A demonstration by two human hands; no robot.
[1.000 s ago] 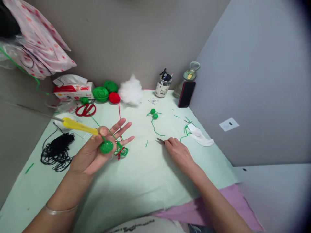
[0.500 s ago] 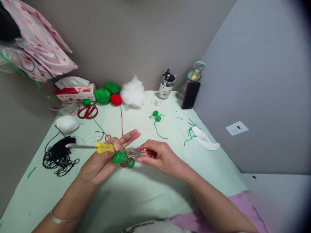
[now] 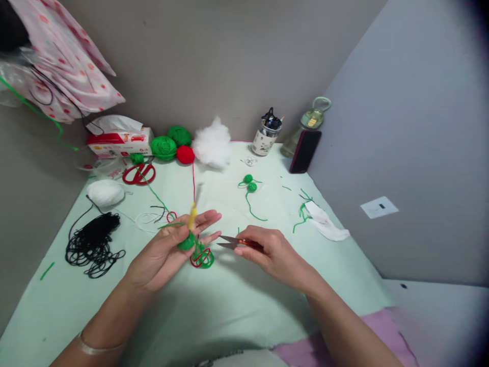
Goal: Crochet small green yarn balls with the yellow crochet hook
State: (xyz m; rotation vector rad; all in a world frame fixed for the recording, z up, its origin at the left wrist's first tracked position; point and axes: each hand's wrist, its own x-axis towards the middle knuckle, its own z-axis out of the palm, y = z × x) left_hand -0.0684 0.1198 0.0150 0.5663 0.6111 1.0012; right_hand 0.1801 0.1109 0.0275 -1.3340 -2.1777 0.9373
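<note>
My left hand (image 3: 164, 255) is closed around a small green crocheted ball (image 3: 186, 241), its other fingers stretched out to the right. A crochet hook with a yellow handle (image 3: 193, 216) points up at the same hand, its metal end blurred. From the ball hangs a loose bundle of green yarn (image 3: 206, 260) with a loop of red yarn (image 3: 196, 261) beside it. A short green yarn end sticks out left of my thumb. My right hand (image 3: 271, 250) grips small thread snips (image 3: 229, 242) with orange handles. Their blades are apart, just right of my left fingertips.
Red-handled scissors (image 3: 139, 174), black yarn (image 3: 93, 242) and white yarn (image 3: 105, 192) lie left. Green yarn balls (image 3: 164, 148), a red ball (image 3: 185, 154) and white stuffing (image 3: 213, 142) line the back. Two small green balls (image 3: 251, 187), a phone (image 3: 304, 152) and white cloth (image 3: 324, 220) are further right.
The snips have drawn back to the right from the green yarn and their blades have opened. The crochet hook has swung from pointing left to pointing up. A short green end now shows by my left thumb.
</note>
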